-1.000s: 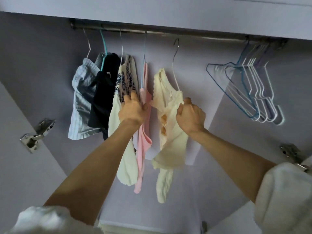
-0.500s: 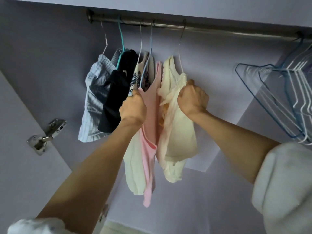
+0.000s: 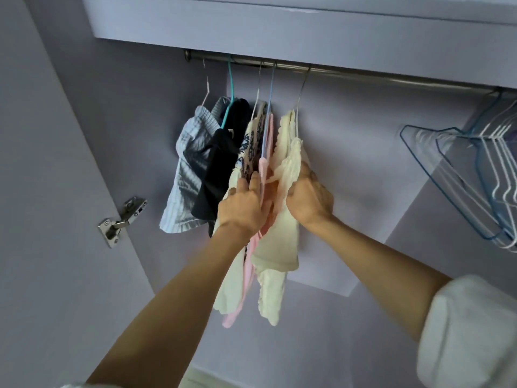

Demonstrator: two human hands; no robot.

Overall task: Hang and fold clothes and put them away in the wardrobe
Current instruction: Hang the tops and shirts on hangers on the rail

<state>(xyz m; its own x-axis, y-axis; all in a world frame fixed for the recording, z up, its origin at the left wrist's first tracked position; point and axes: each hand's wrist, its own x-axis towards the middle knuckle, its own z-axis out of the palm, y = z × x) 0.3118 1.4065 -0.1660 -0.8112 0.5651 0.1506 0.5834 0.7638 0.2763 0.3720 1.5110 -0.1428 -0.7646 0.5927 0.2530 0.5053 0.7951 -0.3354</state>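
Note:
Several garments hang on hangers from the metal rail point(image 3: 363, 75) inside the wardrobe. From left: a blue striped piece point(image 3: 186, 175), a black one point(image 3: 221, 163), a cream and navy patterned top point(image 3: 247, 152), a pink top point(image 3: 265, 152) and a cream lacy top point(image 3: 285, 242). My left hand point(image 3: 242, 208) grips the pink top's edge, fingers pushed between the patterned and pink garments. My right hand point(image 3: 310, 203) grips the cream lacy top from its right side. The two hands sit close together, pressing these garments against each other.
A bunch of empty blue and white wire hangers point(image 3: 475, 175) hangs at the rail's right end. A metal door hinge point(image 3: 121, 219) sticks out of the left wall. A shelf point(image 3: 279, 21) runs just above the rail. Bare lilac back wall lies between garments and empty hangers.
The cream lacy top has been slid left along the rail up against the pink top. Both hands have dropped lower on the garments and come closer together. The view has tilted.

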